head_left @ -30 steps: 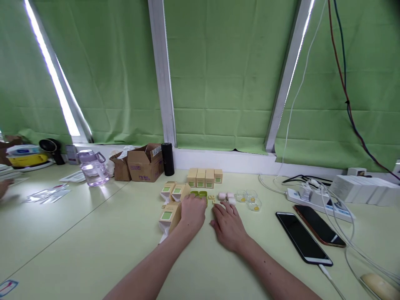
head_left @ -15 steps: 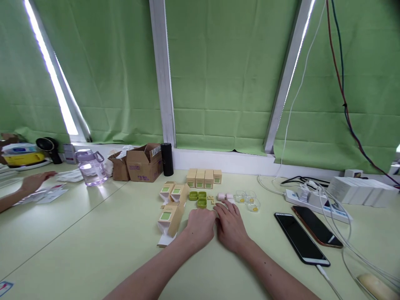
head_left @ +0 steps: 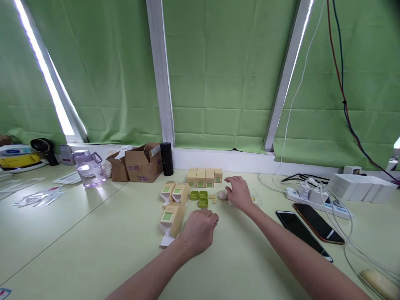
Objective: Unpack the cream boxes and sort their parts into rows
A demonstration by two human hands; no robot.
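Observation:
My left hand (head_left: pixel 201 231) is closed just above the table, its fingers curled together; whatever they may hold is hidden. Ahead of it lie three small green square trays (head_left: pixel 203 203) and several tiny tan pieces (head_left: pixel 214 201). My right hand (head_left: pixel 239 192) reaches forward with thumb and fingers apart, over a pink cylinder (head_left: pixel 222 195) and the clear plastic cups (head_left: pixel 256 198), which it partly covers. Left of my left hand stand three open tan cartons (head_left: pixel 173 217) with green windows. A row of several closed tan boxes (head_left: pixel 200 178) stands behind the trays.
Two phones (head_left: pixel 318 223) and a power strip (head_left: pixel 317 203) with white cables lie to the right, beside white boxes (head_left: pixel 362 187). At the back left are a cardboard box (head_left: pixel 143 162), a black cylinder (head_left: pixel 166 159) and a clear jug (head_left: pixel 90 168). Plastic bags (head_left: pixel 40 197) lie farther left.
My right hand has left the side of my left hand and moved forward and right over the clear cups. My left hand stays nearly in place. The other person's hand at left is gone from view.

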